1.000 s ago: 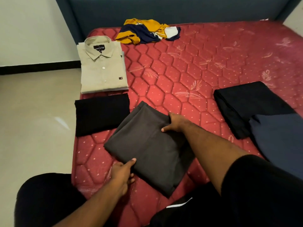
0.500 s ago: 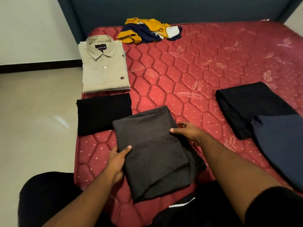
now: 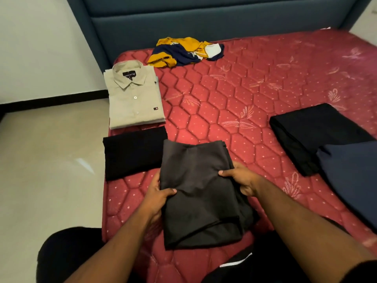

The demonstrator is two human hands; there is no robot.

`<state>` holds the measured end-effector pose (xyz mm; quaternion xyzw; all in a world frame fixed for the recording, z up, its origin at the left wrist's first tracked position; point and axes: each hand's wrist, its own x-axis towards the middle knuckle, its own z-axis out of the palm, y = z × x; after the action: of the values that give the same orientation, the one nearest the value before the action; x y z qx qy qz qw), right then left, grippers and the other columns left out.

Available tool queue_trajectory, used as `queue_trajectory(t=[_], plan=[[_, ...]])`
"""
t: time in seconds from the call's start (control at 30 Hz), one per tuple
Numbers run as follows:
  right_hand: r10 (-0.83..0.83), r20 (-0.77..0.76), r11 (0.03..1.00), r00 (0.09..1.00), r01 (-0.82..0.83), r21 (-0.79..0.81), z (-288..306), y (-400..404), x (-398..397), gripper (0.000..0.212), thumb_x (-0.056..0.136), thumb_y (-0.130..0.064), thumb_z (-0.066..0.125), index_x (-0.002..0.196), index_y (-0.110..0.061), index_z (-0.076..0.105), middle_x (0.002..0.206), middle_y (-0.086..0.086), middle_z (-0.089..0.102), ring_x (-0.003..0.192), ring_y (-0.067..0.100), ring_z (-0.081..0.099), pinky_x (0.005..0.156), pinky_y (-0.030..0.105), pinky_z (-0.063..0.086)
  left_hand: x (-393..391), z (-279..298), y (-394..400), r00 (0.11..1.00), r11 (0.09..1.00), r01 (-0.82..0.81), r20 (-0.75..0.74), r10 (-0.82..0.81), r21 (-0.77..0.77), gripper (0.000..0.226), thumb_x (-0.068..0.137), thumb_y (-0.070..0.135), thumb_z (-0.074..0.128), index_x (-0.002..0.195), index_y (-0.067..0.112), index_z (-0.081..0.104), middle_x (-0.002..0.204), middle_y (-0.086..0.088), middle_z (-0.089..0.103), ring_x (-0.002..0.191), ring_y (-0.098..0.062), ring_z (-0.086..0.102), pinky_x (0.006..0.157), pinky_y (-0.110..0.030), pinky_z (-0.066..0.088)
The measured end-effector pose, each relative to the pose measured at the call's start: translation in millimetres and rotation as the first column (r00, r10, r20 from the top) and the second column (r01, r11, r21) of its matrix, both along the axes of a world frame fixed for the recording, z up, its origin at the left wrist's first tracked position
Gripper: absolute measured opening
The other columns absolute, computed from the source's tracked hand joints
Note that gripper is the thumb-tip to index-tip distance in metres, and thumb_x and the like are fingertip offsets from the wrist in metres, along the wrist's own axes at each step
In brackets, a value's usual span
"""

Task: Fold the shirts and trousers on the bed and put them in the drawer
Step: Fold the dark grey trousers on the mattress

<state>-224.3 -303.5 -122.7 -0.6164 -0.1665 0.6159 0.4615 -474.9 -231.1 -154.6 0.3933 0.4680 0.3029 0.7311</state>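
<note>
Between the thumbs: grey trousers (image 3: 201, 193), turned square since a second ago.
Left hand (image 3: 156, 198): pinching the left edge.
Right hand (image 3: 241, 179): gripping the right edge.
Meaning: folded; ready for stacking.

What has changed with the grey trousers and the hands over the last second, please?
The folded grey trousers turned from a diagonal lie to square with the person. The left hand shifted from the near corner to grip the left edge; the right hand now grips the right edge. The beige shirt, black garment and yellow shirt stayed put.

folded trousers (image 3: 195, 193) lie on bed (image 3: 234, 94), right of folded garment (image 3: 132, 152).
</note>
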Motion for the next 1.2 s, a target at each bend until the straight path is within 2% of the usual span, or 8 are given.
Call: queue_trajectory(t=[0.13,0.3,0.57,0.7,0.83,0.93,1.0,1.2], plan=[[-0.223,-0.078,0.964,0.972,0.232,0.132,30,-15,19,0.035,0.089,0.007,0.055,0.119,-0.01,0.06,0.1,0.012,0.072,0.082,0.024,0.07,0.072,0.037,0.059,35,56,38,0.981,0.968,0.196,-0.025,-0.194,0.156,0.081,0.054,-0.011,0.065,0.128,0.02,0.053,0.115,-0.001,0.069,0.101,-0.012,0.066,0.08,-0.022,0.054],[-0.424,-0.167,0.812,0.89,0.456,0.364,101,-39,76,0.036,0.091,0.008,0.051,0.119,-0.013,0.059,0.11,0.012,0.071,0.09,0.022,0.071,0.071,0.034,0.06,151,134,90,0.893,0.845,0.449,-0.113,-0.436,0.29,0.062,0.075,-0.024,0.057,0.12,0.018,0.057,0.105,-0.002,0.071,0.094,-0.019,0.066,0.071,-0.024,0.057],[-0.66,-0.308,0.526,0.685,0.715,0.462,145,-77,217,0.043,0.091,0.006,0.05,0.13,-0.011,0.053,0.121,0.014,0.066,0.107,0.031,0.065,0.082,0.045,0.057,400,219,126,0.536,0.464,0.824,-0.181,-0.825,0.326,0.06,0.079,-0.021,0.054,0.124,0.018,0.059,0.114,-0.005,0.07,0.099,-0.022,0.068,0.08,-0.036,0.059],[-0.789,-0.296,0.435,0.538,0.83,0.349,82,-90,305,0.041,0.092,0.005,0.05,0.129,-0.011,0.054,0.121,0.015,0.066,0.11,0.032,0.064,0.085,0.049,0.055,526,153,118,0.52,0.444,0.849,-0.305,-0.798,0.286,0.055,0.082,-0.015,0.06,0.13,0.011,0.055,0.112,-0.009,0.068,0.091,-0.02,0.069,0.078,-0.035,0.059],[-0.921,-0.097,0.372,0.378,0.925,0.079,-6,-105,358,0.039,0.092,0.004,0.053,0.129,-0.006,0.054,0.118,0.018,0.066,0.101,0.032,0.065,0.071,0.04,0.058,584,15,82,0.299,0.287,0.949,-0.652,-0.697,0.128,0.048,0.088,0.018,0.071,0.129,-0.002,0.056,0.122,-0.013,0.064,0.1,-0.021,0.06,0.096,-0.037,0.05],[-0.937,-0.082,0.336,0.338,0.941,0.045,-40,-110,373,0.035,0.091,0.006,0.052,0.124,-0.004,0.055,0.115,0.018,0.067,0.101,0.033,0.065,0.078,0.043,0.057,602,-20,75,0.458,0.407,0.864,-0.796,-0.396,0.295,0.047,0.094,0.041,0.059,0.126,0.007,0.056,0.129,-0.013,0.059,0.115,-0.03,0.057,0.092,-0.031,0.042],[-0.944,-0.074,0.319,0.322,0.947,0.047,-49,-107,375,0.033,0.092,0.006,0.051,0.123,-0.006,0.054,0.113,0.018,0.068,0.103,0.035,0.065,0.086,0.05,0.054,610,-26,86,0.384,0.322,0.891,-0.909,-0.163,0.319,0.06,0.085,0.063,0.056,0.122,0.017,0.058,0.128,-0.014,0.058,0.118,-0.034,0.054,0.097,-0.037,0.044],[-0.966,-0.061,0.246,0.251,0.966,0.076,-47,-89,359,0.03,0.093,0.008,0.048,0.115,-0.011,0.055,0.108,0.016,0.068,0.098,0.034,0.065,0.083,0.05,0.055,624,-2,102,0.31,0.372,0.925,-0.716,-0.625,0.075,0.031,0.081,0.026,0.077,0.102,0.004,0.07,0.096,-0.014,0.073,0.08,-0.028,0.069,0.074,-0.034,0.056]])
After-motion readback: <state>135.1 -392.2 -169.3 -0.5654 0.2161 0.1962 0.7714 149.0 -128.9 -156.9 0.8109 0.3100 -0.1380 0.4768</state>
